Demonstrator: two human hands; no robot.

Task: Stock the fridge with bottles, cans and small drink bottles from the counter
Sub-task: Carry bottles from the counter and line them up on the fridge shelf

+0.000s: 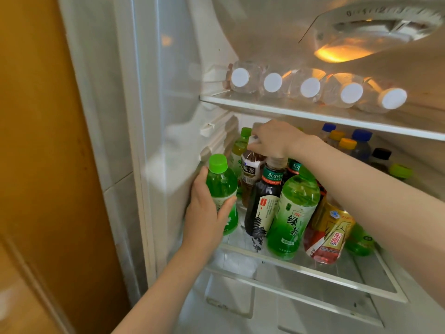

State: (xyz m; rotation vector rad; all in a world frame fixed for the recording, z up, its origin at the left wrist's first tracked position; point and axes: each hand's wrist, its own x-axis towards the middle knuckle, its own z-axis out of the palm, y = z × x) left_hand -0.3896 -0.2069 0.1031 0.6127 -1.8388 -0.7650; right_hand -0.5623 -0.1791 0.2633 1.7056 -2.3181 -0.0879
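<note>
Green bottle [221,187] upright, cap up, in grip of left hand [204,219]

Green plastic bottle with green cap [220,186], upright at the glass shelf's [337,277] left front; brown tea bottle [249,174] upright just behind.

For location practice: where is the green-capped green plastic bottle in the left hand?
In the head view, the green plastic bottle is at the left front of the middle glass shelf, gripped by the left hand, left of a dark tea bottle.
</note>
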